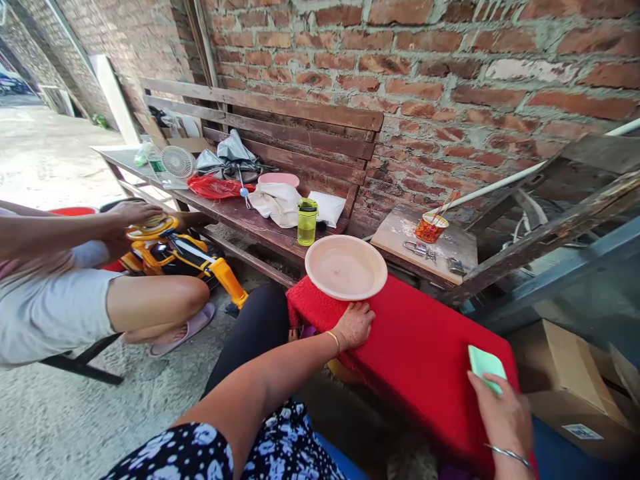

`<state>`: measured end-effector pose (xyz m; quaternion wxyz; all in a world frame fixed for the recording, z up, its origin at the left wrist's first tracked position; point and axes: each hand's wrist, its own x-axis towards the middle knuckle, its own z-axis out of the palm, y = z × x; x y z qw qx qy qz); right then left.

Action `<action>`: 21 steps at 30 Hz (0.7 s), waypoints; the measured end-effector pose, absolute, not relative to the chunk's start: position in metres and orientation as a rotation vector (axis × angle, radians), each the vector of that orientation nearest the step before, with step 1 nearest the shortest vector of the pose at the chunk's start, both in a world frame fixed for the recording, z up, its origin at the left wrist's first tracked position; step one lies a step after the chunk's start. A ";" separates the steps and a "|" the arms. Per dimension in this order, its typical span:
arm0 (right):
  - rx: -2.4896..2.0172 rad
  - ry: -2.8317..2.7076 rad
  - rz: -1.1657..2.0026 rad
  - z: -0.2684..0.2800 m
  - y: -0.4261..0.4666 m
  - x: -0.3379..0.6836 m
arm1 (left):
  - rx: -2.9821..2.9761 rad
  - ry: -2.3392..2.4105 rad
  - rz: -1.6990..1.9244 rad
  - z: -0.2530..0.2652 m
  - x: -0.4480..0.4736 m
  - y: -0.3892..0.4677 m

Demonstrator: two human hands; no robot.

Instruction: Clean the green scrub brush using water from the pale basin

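A red cloth [400, 347] covers a long narrow table in front of me. My left hand [355, 325] rests on it just below a pale pink basin [345, 267], fingers slightly bent and laid on the fabric. The basin sits at the table's far end and seems to hold some water. Over the right side of the table, my right hand [505, 407] grips a light green folded cloth [487, 367] between thumb and fingers, against the red surface.
A wooden bench [240, 223] holds a green bottle [307, 222], white cloth [280, 203], red bag [215, 187] and fan [178, 162]. At left, a seated person handles a yellow-and-black object [175, 250]. A board [400, 230] bears a cup [431, 228] and padlock [419, 249]. Cardboard box [565, 373] at right.
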<state>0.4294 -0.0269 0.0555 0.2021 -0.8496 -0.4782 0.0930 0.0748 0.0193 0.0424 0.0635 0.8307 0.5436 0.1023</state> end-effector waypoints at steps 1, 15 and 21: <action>-2.294 -1.404 0.279 0.057 -0.019 0.407 | 2.510 1.642 0.311 0.042 0.075 0.019; -2.225 -1.682 0.354 0.053 0.043 0.315 | 2.522 1.600 0.391 0.032 0.072 0.022; -2.548 -1.043 0.227 0.054 0.003 0.456 | 2.522 1.572 0.430 0.033 0.073 0.022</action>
